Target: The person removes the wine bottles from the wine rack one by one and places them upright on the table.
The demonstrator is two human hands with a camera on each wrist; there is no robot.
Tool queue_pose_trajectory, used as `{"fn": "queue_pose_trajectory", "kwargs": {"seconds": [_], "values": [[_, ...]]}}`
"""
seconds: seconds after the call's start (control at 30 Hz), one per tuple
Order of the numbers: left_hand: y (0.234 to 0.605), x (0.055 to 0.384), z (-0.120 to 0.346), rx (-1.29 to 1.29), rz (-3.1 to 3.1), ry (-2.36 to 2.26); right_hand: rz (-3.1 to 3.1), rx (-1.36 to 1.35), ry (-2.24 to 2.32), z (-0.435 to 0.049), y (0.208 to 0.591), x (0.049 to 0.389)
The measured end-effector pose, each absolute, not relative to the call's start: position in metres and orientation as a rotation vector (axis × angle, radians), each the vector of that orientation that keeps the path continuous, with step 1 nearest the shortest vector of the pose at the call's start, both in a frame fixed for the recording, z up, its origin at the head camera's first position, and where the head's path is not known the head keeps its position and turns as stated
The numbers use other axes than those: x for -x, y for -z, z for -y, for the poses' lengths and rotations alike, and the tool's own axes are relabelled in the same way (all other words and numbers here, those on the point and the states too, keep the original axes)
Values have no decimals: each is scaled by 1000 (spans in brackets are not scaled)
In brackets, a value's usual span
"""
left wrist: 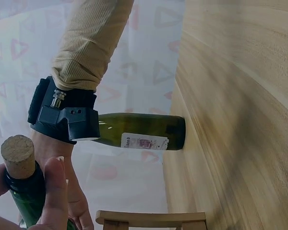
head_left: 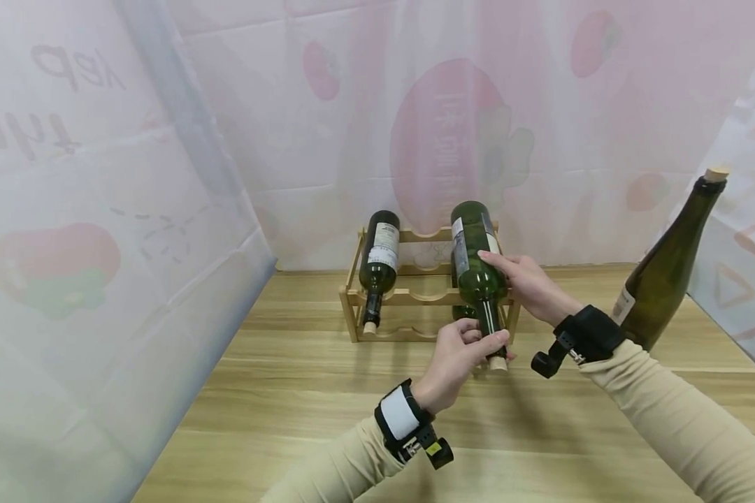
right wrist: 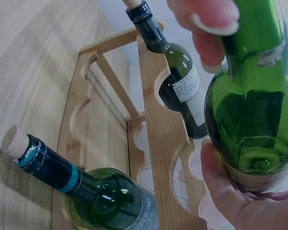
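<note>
A green wine bottle point(head_left: 477, 281) lies neck toward me over the right side of a wooden wine rack point(head_left: 404, 299), tilted downward at its corked end. My left hand point(head_left: 451, 360) grips its neck just behind the cork point(left wrist: 18, 155), thumb and fingers on opposite sides. The right hand point(head_left: 535, 288) holds the bottle's body from the right, its thumb on top and fingers underneath. In the right wrist view, the held bottle's glass body point(right wrist: 259, 110) hangs close beside the rack's scalloped upper rail point(right wrist: 156, 110).
A dark corked bottle point(head_left: 380, 255) lies in the rack's upper left slot. Another corked bottle point(right wrist: 110, 196) rests on the lower tier, below the held one. To the right, a tall corked bottle point(head_left: 667, 276) stands on the wooden table point(head_left: 277, 391). Printed curtains point(head_left: 352, 147) surround the table.
</note>
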State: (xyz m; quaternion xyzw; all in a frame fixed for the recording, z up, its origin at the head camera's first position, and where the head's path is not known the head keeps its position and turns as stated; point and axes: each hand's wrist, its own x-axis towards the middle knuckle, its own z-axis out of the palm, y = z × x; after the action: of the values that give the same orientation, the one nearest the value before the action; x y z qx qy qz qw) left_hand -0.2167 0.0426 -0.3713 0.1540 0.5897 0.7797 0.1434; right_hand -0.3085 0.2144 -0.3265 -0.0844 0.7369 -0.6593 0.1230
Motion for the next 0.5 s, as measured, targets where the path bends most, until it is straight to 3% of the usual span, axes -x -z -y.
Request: {"fn": "queue_pose_trajectory", "kwargs": {"seconds": [0.5], "values": [[371,211,-57,-474,-1761,-2234,-2199,261,1908,-228,325,301]]}}
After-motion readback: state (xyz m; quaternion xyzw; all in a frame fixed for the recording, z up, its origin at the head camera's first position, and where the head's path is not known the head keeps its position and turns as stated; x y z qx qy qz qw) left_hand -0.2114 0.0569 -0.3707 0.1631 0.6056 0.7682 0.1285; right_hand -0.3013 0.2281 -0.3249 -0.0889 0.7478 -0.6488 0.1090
